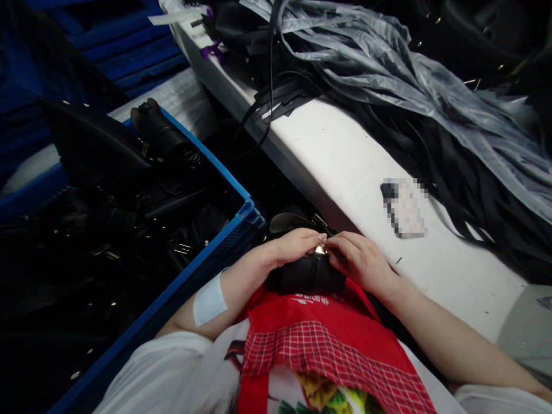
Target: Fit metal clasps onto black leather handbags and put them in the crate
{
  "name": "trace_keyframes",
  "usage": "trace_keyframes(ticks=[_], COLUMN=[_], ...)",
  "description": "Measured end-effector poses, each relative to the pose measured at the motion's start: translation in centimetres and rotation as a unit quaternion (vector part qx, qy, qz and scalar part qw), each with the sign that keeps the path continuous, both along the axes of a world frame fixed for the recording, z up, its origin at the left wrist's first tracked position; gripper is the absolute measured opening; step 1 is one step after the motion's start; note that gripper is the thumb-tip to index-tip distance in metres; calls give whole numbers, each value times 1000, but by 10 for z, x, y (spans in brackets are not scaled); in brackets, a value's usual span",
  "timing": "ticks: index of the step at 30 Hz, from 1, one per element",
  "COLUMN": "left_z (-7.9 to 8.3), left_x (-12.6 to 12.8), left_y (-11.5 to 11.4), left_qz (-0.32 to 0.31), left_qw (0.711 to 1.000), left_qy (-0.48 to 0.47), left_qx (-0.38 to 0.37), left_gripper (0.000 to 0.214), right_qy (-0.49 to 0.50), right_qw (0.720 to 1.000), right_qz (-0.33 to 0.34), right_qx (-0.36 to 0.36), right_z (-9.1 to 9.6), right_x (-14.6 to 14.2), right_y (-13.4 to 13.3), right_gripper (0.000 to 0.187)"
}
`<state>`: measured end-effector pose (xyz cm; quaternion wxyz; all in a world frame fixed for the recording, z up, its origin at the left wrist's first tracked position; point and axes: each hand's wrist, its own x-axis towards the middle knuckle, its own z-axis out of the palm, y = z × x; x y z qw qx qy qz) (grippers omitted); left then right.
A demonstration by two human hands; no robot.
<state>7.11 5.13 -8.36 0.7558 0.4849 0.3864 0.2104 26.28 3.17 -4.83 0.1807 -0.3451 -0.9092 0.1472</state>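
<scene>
Both my hands meet over a small black leather bag [307, 275] that rests on my lap, above a red apron [314, 339]. My left hand [284, 250] curls over the bag's top, fingertips pinching at a small gold metal fitting [319, 249]. My right hand [360, 259] grips the same spot from the right, fingers closed on the fitting and the bag's edge. A white patch [209, 302] is stuck on my left forearm.
A blue plastic crate [207, 259] full of black leather bags with metal buckles stands to my left. A white worktable [345, 155] on the right carries heaps of black straps [466, 184], grey plastic sheeting [388, 63] and a blurred-out flat object [405, 208].
</scene>
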Motion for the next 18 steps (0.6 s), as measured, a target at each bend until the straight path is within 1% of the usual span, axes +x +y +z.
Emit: trace_keyframes(ticks=[2, 5, 8, 10, 12, 13, 15, 16, 18], left_z=[2, 4, 5, 7, 11, 13, 15, 15, 15], left_x=[0, -1, -1, -2, -2, -2, 0, 1, 5], left_y=[-1, -5, -6, -7, -7, -7, -9, -11, -14], left_qz=[18, 31, 19, -9, -43, -56, -65, -63, -59], left_qw=[1000, 998, 993, 984, 965, 951, 918, 899, 860], left_qy=[-1, 12, 35, 53, 94, 123, 202, 243, 319], left_qx=[22, 52, 108, 168, 242, 277, 336, 358, 394], left_gripper=[53, 48, 41, 34, 23, 18, 16, 16, 18], right_qy=[38, 78, 110, 136, 156, 157, 138, 117, 57], right_qw=[998, 993, 987, 980, 975, 974, 979, 984, 995], right_qz=[-33, -64, -91, -112, -126, -127, -113, -100, -73], right_qx=[-39, -58, -74, -87, -100, -104, -100, -85, -33], right_z=[-1, -1, -3, -5, -8, -8, -6, -4, 0], right_x=[-1, -4, -6, -6, -6, -6, -6, -6, -7], right_y=[-2, -5, -7, -8, -9, -9, -10, -10, -10], right_gripper=[12, 10, 9, 9, 8, 8, 9, 10, 14])
